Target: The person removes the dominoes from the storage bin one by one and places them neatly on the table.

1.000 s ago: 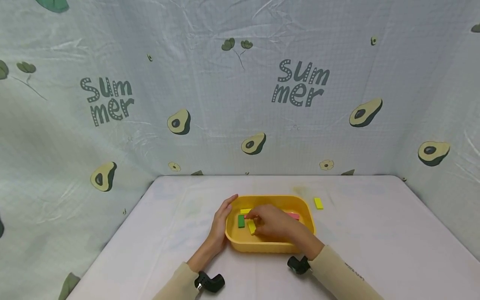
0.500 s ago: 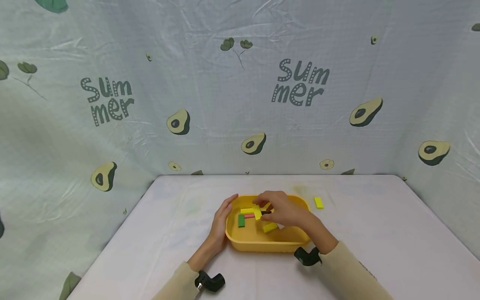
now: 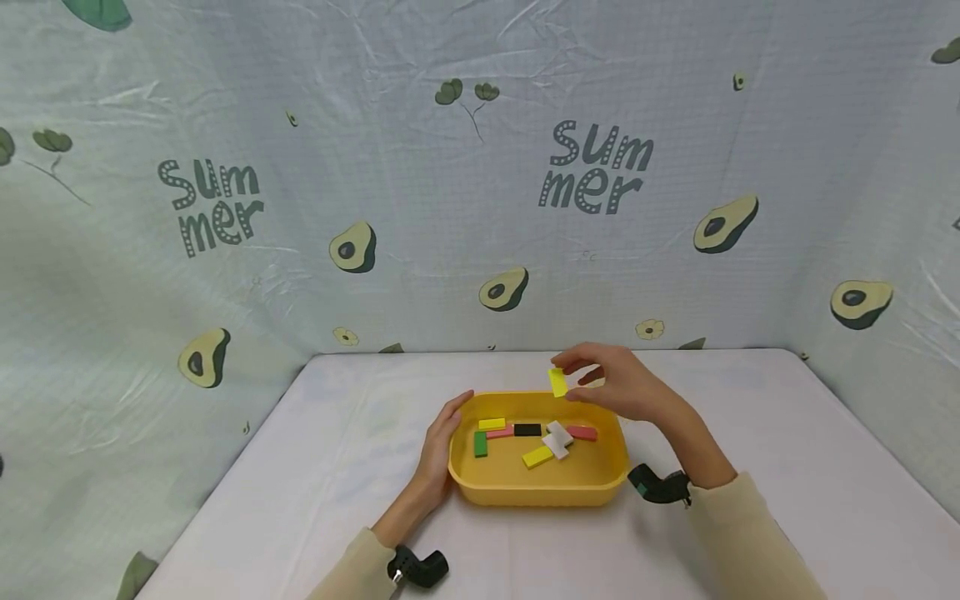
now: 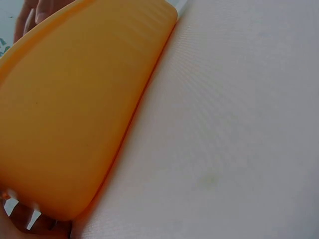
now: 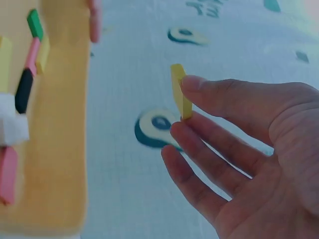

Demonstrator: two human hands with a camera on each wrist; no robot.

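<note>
A yellow-orange plastic tray (image 3: 536,496) stands on the table with small coloured blocks inside. My left hand (image 3: 437,454) rests along the tray's left outer side, fingers extended. Above the tray's far rim, my right hand (image 3: 626,385) pinches a small flat yellow block (image 3: 558,382) between thumb and fingers; the right wrist view shows this block (image 5: 179,92) held upright. Inside the tray lie a green block (image 3: 481,444), a black block (image 3: 527,430), pink blocks (image 3: 582,433), two yellow blocks (image 3: 537,457) and white pieces (image 3: 557,440).
A white cloth covers the table (image 3: 360,467). Behind it hangs a pale curtain (image 3: 420,183) printed with avocados and lettering. Dark wrist cameras (image 3: 660,485) sit on both wrists.
My right hand has lifted a yellow block out of the tray, up and to the right. My left hand stays in place. The loose yellow block on the table is now hidden, apparently behind my right hand.
</note>
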